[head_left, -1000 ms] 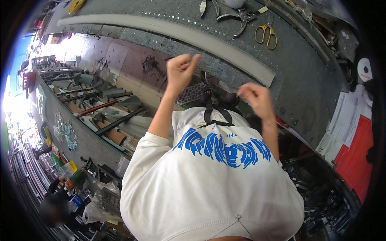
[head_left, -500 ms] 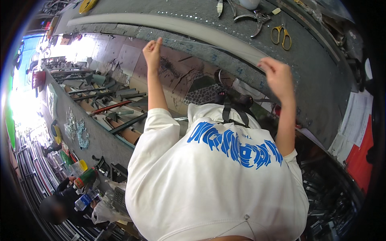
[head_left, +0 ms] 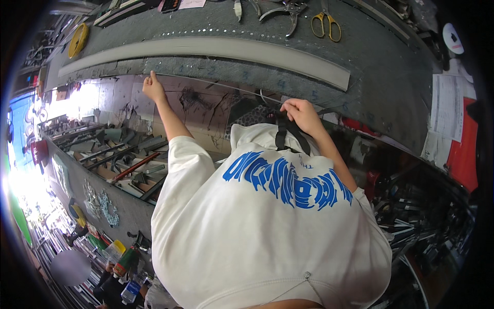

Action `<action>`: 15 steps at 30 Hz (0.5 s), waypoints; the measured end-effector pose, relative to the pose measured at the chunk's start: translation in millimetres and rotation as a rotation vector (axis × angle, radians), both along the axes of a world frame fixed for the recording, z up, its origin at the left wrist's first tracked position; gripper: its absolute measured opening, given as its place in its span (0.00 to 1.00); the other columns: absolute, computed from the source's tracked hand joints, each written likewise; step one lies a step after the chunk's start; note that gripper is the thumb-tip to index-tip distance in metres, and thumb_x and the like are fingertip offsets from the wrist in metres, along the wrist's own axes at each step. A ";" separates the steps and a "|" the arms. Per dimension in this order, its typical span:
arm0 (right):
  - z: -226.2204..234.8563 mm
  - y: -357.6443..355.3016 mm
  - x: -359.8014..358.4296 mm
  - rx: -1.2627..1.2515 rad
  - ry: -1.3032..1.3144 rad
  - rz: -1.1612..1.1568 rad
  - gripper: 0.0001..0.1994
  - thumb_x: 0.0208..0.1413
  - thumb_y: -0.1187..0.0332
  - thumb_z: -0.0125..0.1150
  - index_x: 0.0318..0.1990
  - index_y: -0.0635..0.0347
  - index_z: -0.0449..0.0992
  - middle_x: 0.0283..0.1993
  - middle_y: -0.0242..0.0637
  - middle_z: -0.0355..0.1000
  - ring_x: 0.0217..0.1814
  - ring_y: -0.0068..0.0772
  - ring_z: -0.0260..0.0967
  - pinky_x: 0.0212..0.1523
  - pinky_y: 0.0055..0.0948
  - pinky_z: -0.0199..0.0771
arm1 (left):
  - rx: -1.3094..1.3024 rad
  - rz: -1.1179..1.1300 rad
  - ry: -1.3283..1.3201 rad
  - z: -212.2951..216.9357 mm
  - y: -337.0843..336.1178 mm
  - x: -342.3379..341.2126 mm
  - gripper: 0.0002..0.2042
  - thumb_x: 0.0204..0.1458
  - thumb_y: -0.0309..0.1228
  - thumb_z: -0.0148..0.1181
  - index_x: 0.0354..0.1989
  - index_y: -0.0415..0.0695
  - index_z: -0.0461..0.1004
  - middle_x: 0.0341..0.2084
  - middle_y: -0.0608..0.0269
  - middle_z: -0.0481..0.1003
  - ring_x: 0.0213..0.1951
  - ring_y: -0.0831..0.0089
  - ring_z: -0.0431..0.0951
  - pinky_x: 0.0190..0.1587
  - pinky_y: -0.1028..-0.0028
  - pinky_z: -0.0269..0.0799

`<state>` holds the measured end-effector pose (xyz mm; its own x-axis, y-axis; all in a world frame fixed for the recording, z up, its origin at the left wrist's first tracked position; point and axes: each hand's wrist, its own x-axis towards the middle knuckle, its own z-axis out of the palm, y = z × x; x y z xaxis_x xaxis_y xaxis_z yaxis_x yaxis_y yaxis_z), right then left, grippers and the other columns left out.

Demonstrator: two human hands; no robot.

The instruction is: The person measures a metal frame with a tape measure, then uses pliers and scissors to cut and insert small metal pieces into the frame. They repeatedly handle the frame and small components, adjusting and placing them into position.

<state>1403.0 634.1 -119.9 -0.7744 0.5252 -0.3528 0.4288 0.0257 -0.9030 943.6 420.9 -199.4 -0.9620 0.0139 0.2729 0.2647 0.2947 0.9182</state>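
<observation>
The grey worktop (head_left: 391,67) fills the upper part of the view, its front edge curving across from left to right. On it lies a long pale strip (head_left: 206,49), running nearly the whole width, with yellow-handled scissors (head_left: 325,23) and pliers (head_left: 285,10) beyond it near the top. Below, the person's white shirt (head_left: 267,226) with blue print takes up the middle.

The left arm is stretched up and outward, and the left hand (head_left: 153,87) is pinched shut at the worktop's front edge on one end of a thin wire (head_left: 216,82). The wire runs taut along that edge toward the right hand (head_left: 301,116). The right arm is bent, its hand curled closed near the chest above a black strap (head_left: 281,135); whether it grips the wire's other end cannot be told.
</observation>
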 end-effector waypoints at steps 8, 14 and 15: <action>-3.8 2.7 -11.8 0.236 0.014 -0.273 0.10 0.57 0.68 0.53 0.29 0.65 0.76 0.17 0.28 0.65 0.20 0.16 0.60 0.22 0.23 0.58 | -0.182 0.045 0.106 -12.8 -27.9 -33.9 0.26 0.52 0.40 0.64 0.12 0.41 0.56 0.08 0.69 0.59 0.16 0.77 0.54 0.20 0.66 0.50; 20.9 9.2 -10.7 0.162 0.002 -0.153 0.09 0.53 0.69 0.57 0.31 0.66 0.78 0.22 0.39 0.74 0.26 0.26 0.72 0.29 0.25 0.68 | -1.095 0.545 0.282 40.6 5.7 45.7 0.19 0.52 0.43 0.60 0.38 0.36 0.75 0.39 0.43 0.75 0.45 0.53 0.74 0.50 0.61 0.66; 29.5 10.1 -10.9 0.144 0.057 -0.128 0.08 0.53 0.70 0.57 0.32 0.66 0.78 0.25 0.40 0.75 0.27 0.27 0.73 0.30 0.26 0.69 | -1.159 0.427 0.299 57.6 24.0 77.6 0.20 0.53 0.42 0.59 0.43 0.36 0.74 0.44 0.41 0.73 0.49 0.52 0.72 0.54 0.60 0.64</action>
<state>1392.1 644.2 -90.4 -0.7147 0.6625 -0.2243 0.3850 0.1048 -0.9170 1021.3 444.9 -141.9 -0.8523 0.0940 0.5146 0.1022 0.9947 -0.0126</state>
